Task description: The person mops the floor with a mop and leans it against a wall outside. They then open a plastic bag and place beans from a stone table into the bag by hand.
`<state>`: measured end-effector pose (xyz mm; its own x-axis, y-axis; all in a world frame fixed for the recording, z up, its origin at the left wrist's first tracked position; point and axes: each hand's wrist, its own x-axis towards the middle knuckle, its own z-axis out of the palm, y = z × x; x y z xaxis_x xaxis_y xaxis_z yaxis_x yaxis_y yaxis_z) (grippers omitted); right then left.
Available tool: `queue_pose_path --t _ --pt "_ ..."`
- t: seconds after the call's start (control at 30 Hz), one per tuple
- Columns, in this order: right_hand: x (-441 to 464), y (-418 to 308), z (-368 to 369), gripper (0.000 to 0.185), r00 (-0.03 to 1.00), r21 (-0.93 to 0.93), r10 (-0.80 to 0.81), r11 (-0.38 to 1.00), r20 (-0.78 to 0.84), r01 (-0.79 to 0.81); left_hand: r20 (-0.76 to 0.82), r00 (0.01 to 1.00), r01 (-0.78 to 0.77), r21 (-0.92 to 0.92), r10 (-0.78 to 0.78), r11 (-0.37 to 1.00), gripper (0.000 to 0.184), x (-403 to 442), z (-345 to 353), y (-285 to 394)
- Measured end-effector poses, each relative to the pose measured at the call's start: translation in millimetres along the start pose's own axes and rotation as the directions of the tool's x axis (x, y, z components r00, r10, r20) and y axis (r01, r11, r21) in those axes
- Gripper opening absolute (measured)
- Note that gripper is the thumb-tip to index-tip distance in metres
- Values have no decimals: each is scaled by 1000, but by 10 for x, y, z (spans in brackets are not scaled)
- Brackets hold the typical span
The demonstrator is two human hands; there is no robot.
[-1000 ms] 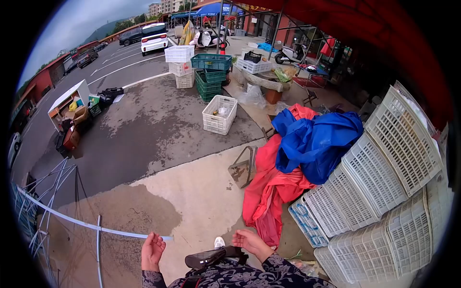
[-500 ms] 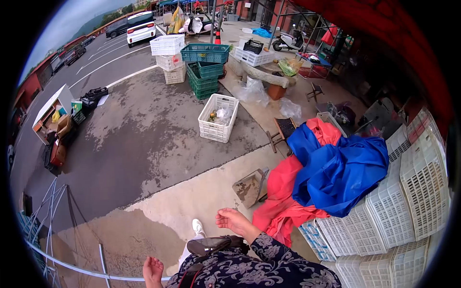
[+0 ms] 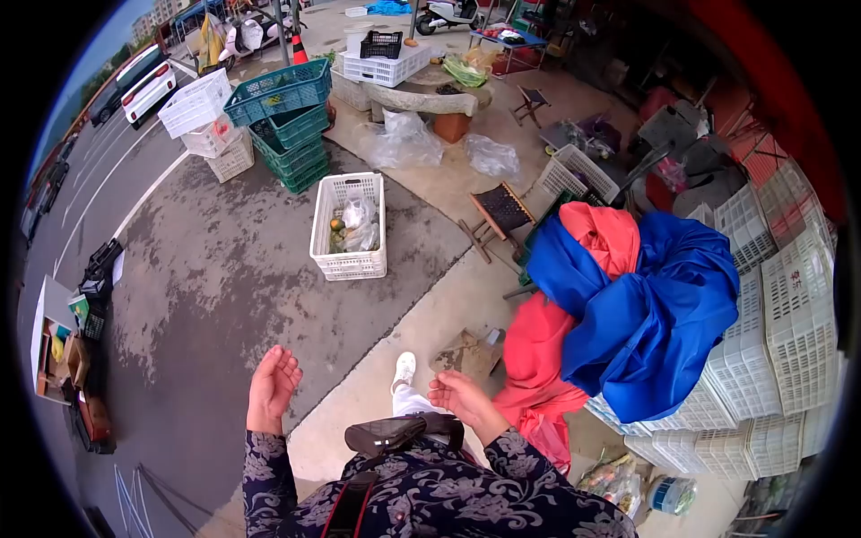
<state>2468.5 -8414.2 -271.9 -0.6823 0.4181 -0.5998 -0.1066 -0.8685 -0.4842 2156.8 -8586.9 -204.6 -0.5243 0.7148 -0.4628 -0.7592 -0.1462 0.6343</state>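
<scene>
My left hand (image 3: 273, 387) hangs in front of me over the asphalt, palm partly turned up, fingers loosely bent, holding nothing. Lower right, my right hand (image 3: 462, 397) is also free, its fingers half curled with a gap by the thumb. Neither touches anything. Closest to the right hand is a heap of red cloth (image 3: 538, 359), with crumpled blue cloth (image 3: 646, 305) over it on stacked crates. Ahead on the ground stands a white plastic crate (image 3: 352, 267) holding a clear plastic bag (image 3: 360, 229) and some round orange-green produce.
Green crates (image 3: 287, 148) and white crates (image 3: 229, 161) are stacked ahead left. A folding stool (image 3: 500, 213) and a dustpan (image 3: 471, 354) lie right of my path. White crates (image 3: 744, 359) pile up at right. Plastic bags (image 3: 404, 142) lie by a stone bench (image 3: 430, 100).
I have stepped forward and the view has turned right. The white crate with produce is nearer. My left hand has swung up and forward; the right stays half curled.
</scene>
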Motion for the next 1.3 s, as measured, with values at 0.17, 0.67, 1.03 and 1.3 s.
queue_pose_path --t 0.17,0.67,1.03,1.3 --pt "1056 -1016 75 11 991 14 36 999 -126 -35 -53 990 131 -70 -134 989 7 1251 501 135" --pt "3787 -3597 983 13 997 -15 -58 998 -50 57 -349 909 159 -216 -229 963 13 4051 515 835" --pt "4597 -5505 832 12 923 149 -289 931 -254 333 52 961 270 26 -271 962 5 7493 3104 1470" --pt "5471 -6836 -234 12 859 241 -264 886 -438 396 135 848 509 65 -513 858 8 8970 4886 733"
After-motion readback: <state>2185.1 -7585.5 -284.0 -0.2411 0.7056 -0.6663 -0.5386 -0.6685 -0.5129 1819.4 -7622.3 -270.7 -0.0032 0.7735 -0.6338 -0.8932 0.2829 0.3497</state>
